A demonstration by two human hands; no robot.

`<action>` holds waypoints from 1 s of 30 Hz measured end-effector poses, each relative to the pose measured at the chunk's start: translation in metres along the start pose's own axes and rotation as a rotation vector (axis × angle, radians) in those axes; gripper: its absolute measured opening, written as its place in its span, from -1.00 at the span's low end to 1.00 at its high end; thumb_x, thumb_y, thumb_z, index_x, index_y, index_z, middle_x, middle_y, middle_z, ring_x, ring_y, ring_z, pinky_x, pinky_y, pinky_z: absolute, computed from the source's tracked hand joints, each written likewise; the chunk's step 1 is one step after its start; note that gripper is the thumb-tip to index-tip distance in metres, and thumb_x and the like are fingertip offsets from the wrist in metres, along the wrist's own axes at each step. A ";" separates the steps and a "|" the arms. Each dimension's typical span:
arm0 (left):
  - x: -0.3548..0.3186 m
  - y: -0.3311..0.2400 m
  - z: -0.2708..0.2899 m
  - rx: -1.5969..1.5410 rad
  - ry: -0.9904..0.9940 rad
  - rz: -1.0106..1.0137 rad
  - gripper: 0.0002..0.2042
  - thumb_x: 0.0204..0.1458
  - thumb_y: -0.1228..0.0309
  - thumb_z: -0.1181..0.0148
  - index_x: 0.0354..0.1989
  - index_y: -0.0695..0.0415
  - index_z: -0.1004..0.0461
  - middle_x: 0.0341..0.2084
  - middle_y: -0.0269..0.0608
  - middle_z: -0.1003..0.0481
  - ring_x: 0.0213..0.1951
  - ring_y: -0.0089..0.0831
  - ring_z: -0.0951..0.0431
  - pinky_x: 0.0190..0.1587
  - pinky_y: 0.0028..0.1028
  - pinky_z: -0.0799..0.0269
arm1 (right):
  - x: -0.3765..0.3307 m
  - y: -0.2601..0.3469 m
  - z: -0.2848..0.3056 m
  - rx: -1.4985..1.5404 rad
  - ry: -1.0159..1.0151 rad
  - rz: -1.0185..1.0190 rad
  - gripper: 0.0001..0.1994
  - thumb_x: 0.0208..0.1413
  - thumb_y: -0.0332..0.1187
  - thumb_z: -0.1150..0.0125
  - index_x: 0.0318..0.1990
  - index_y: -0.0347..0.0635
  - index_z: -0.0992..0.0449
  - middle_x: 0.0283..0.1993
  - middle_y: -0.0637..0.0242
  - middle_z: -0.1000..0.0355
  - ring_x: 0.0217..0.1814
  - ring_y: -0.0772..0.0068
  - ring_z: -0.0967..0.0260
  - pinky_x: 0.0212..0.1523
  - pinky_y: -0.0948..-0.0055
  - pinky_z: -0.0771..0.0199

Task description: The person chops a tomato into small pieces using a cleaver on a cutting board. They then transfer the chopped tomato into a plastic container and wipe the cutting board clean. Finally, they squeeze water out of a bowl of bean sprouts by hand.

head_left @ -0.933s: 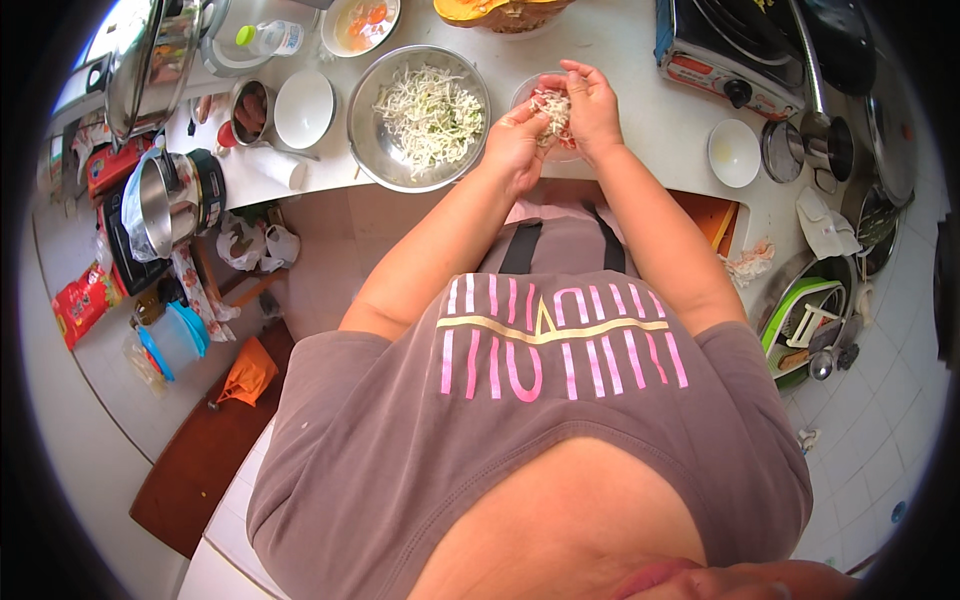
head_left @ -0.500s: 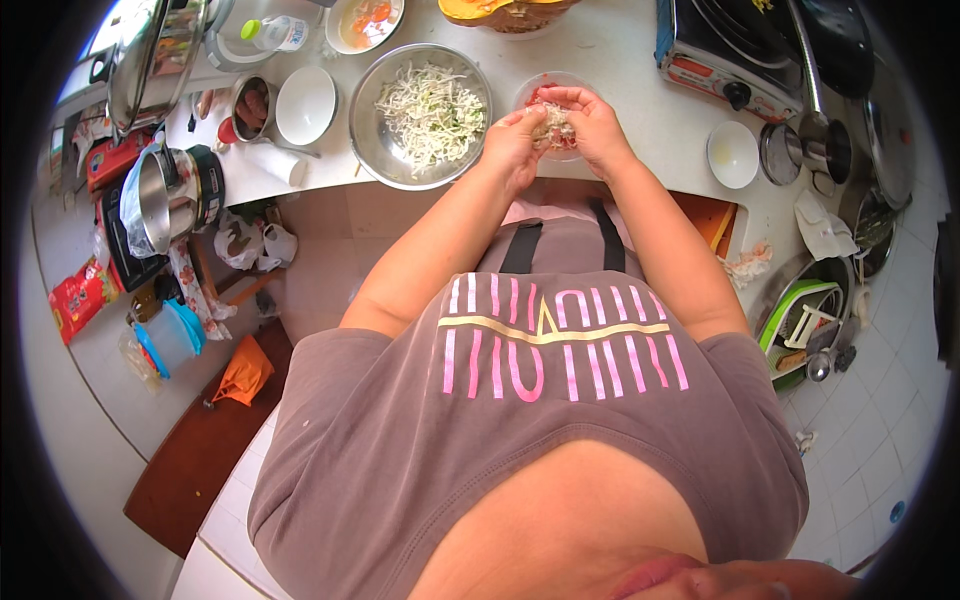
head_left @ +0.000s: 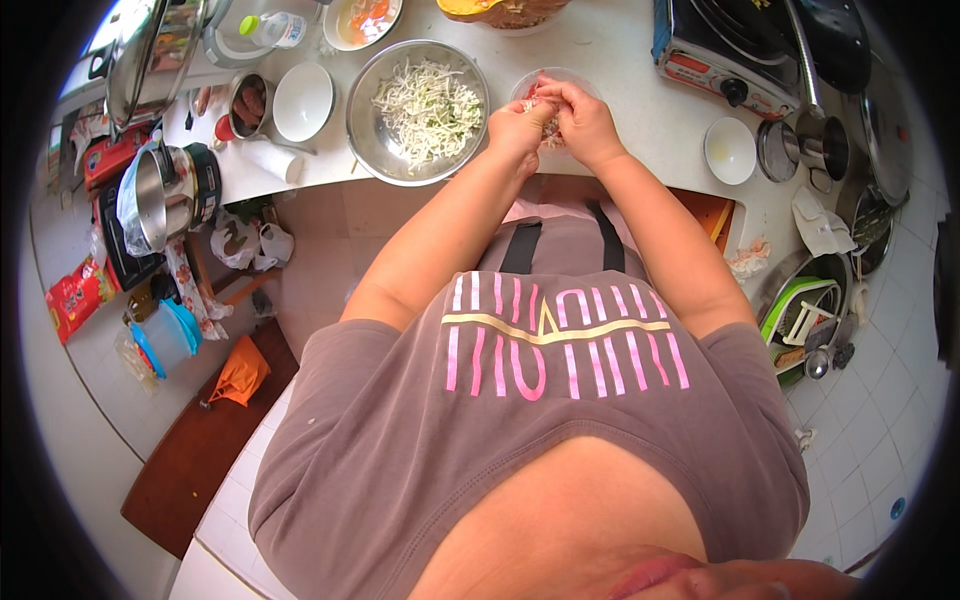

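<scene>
My left hand (head_left: 514,136) and my right hand (head_left: 586,122) are closed together above a round clear bowl (head_left: 578,74) at the counter's front edge. Between their fingertips is a pale, crumbly clump (head_left: 551,132), mostly covered by the fingers; its exact kind cannot be made out. Red and whitish bits (head_left: 532,88) show in the bowl beneath. To the left of my left hand stands a wide steel bowl (head_left: 362,142), with a heap of pale shredded vegetable (head_left: 428,112) in it.
Left of the steel bowl are a white bowl (head_left: 304,102), a metal cup (head_left: 249,100) and a plate with egg-like orange contents (head_left: 366,18). A cut pumpkin (head_left: 505,12) lies behind. To the right are a small white bowl (head_left: 730,151), a gas stove (head_left: 715,70) and a saucepan (head_left: 824,140).
My hands have drawn closer together, the right fingers folding over the pale clump, so less of it shows. The view has shifted slightly.
</scene>
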State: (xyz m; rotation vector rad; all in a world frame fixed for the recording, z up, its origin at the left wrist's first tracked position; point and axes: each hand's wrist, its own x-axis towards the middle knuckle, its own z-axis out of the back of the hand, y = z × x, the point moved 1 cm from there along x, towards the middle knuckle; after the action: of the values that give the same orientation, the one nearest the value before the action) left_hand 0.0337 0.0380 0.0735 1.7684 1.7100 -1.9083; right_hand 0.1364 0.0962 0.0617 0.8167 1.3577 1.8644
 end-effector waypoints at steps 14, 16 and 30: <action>0.006 0.001 -0.004 -0.350 -0.055 -0.012 -0.80 0.11 0.58 -0.10 -0.10 0.31 -0.34 -0.28 -0.07 -0.48 -0.31 -0.29 -0.55 -0.24 -0.36 -0.54 | -0.017 -0.006 0.009 -0.017 -0.014 -0.406 -0.76 0.01 -0.38 -0.27 -0.16 -0.23 -0.52 -0.25 0.23 -0.58 -0.33 0.36 -0.54 -0.22 0.40 -0.54; 0.005 0.002 -0.003 -0.329 -0.024 -0.002 -0.77 0.08 0.61 -0.10 -0.08 0.31 -0.33 -0.26 -0.08 -0.48 -0.29 -0.30 -0.54 -0.21 -0.38 -0.53 | -0.017 0.001 0.012 -0.091 -0.003 -0.381 -0.81 -0.01 -0.39 -0.26 -0.22 -0.22 -0.53 -0.30 0.23 -0.58 -0.35 0.35 -0.54 -0.23 0.40 -0.53; 0.001 -0.002 -0.001 0.198 -0.026 -0.144 -0.70 0.01 0.64 -0.08 -0.03 0.37 -0.38 -0.25 -0.08 -0.51 -0.29 -0.40 -0.56 -0.30 -0.46 -0.50 | -0.013 0.000 0.012 -0.360 -0.055 -0.080 -0.84 0.03 -0.42 -0.18 -0.20 -0.14 -0.54 -0.25 0.12 -0.51 -0.26 0.03 -0.48 -0.22 0.23 -0.49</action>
State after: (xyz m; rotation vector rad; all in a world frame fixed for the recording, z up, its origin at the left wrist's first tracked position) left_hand 0.0329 0.0401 0.0744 1.7137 1.7374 -2.2210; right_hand 0.1530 0.0921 0.0635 0.6134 0.9661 1.9309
